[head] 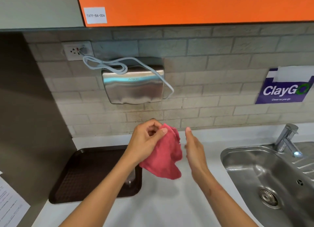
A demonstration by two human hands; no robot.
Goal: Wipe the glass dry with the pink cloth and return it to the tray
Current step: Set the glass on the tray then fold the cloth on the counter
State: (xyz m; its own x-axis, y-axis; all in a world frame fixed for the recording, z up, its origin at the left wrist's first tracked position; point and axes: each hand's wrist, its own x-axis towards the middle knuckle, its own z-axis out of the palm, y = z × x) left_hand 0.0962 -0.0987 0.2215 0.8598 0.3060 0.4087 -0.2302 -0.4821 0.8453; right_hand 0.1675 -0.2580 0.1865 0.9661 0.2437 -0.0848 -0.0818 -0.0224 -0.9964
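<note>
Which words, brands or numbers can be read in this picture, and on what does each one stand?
"TA7F-BA-004": white label on the orange cabinet.
"AIKE": front of the steel hand dryer.
"ClayGo" and "Clean as you go": purple sign on the tiled wall.
Too blurred to read: the printed sheet at lower left.

A dark brown rectangular plastic tray (81, 175) is set on the white countertop (161, 201) at the left. 1 clear glass (130, 177) is found in the tray's right portion, partly hidden beneath the left forearm (108, 184). A stainless steel sink (241, 152) is let into the countertop at the right, with a chrome tap (287, 138) behind it. Between tray and sink, above the countertop, a pink fabric cloth (163, 158) is pinched by the left hand (144, 140); the right hand (193, 147) is placed just right of it. A brushed steel hand dryer (134, 85) is mounted on the wall (203, 90) behind.
</note>
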